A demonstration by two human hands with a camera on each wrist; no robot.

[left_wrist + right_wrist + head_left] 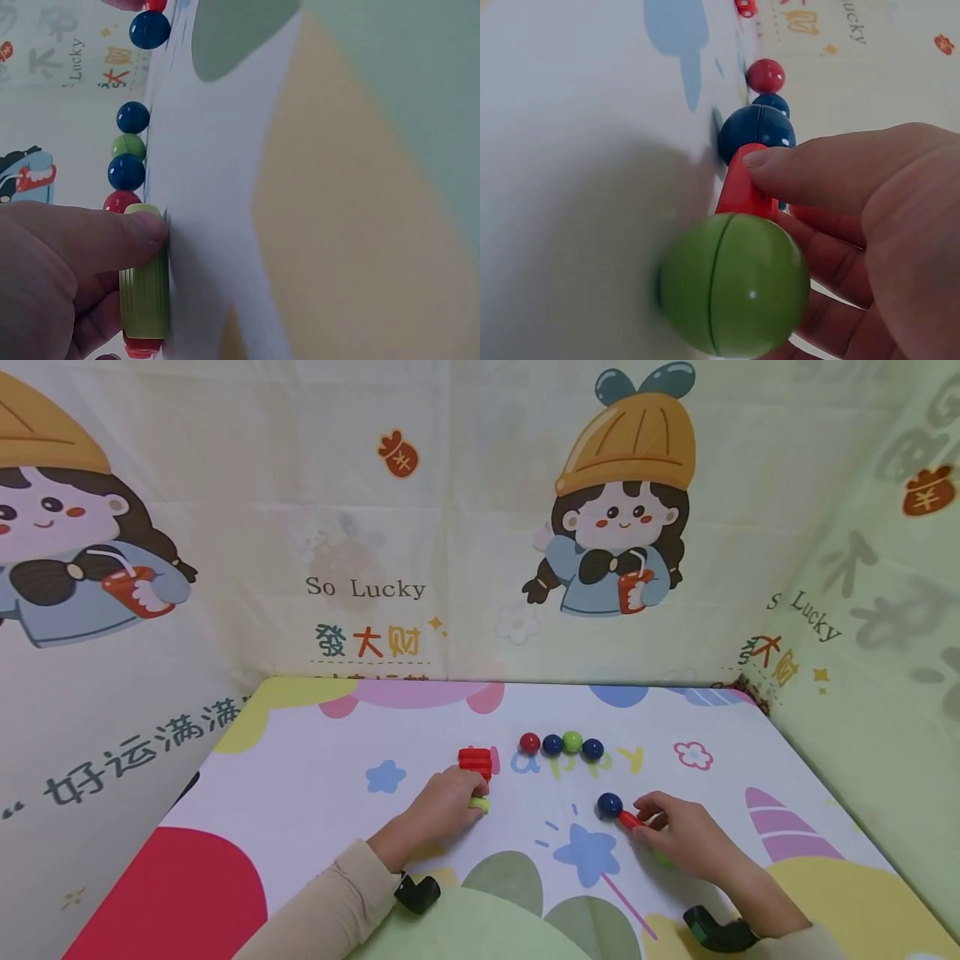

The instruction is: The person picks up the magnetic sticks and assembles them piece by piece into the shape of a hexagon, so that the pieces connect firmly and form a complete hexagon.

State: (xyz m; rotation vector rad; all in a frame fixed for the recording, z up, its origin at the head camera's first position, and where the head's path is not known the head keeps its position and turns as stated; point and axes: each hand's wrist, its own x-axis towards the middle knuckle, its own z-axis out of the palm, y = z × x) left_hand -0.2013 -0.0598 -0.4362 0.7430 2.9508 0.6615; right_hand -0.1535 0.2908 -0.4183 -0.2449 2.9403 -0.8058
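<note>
My left hand (442, 806) pinches a ribbed light green rod (144, 300) low over the table. Several short red rods (475, 761) lie side by side just beyond its fingers. At the right, the thumb and fingers of my right hand (688, 837) grip a red rod (742, 189). One end of that rod meets a dark blue ball (610, 806). Its other end meets a green ball (735, 289), mostly hidden under the hand in the head view.
Farther back, a red ball (529, 743), a blue ball (552, 745), a green ball (572, 742) and another blue ball (592, 749) stand in a row. A printed white cloth covers the table (315, 793); patterned curtains (480, 527) hang behind and beside it.
</note>
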